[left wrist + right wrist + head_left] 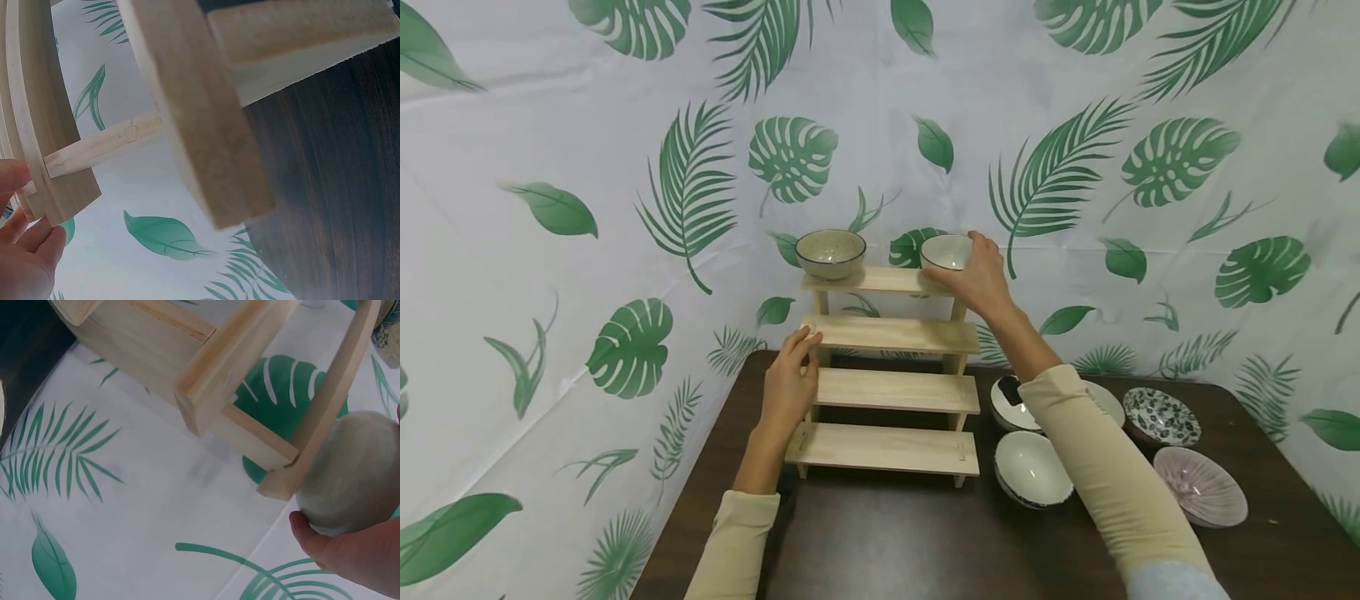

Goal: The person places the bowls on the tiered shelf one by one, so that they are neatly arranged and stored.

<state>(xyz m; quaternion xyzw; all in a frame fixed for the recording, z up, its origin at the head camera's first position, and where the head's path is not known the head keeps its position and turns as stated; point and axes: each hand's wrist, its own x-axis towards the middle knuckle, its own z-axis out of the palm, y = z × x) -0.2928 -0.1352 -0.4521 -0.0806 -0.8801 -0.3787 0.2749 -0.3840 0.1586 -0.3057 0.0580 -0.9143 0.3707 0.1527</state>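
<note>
A stepped wooden display stand (891, 333) stands on the dark table. My right hand (981, 277) grips a white bowl (942, 252) with a dark rim at the right end of the top step. In the right wrist view the thumb presses the side of this bowl (356, 469), beside the board's end; the other fingers are mostly out of view. At the left end of the second step from the top, my left hand (788, 379) pinches the board's end (62, 200) between thumb and fingers. A beige speckled bowl (831, 257) sits at the top step's left end.
Right of the stand, a white bowl (1033, 468), a black-patterned bowl (1161, 417) and a pinkish ribbed bowl (1201, 487) rest on the table (880, 542). Another white bowl with a black patch (1013, 402) is partly behind my right forearm. A leaf-print cloth (880, 125) hangs behind.
</note>
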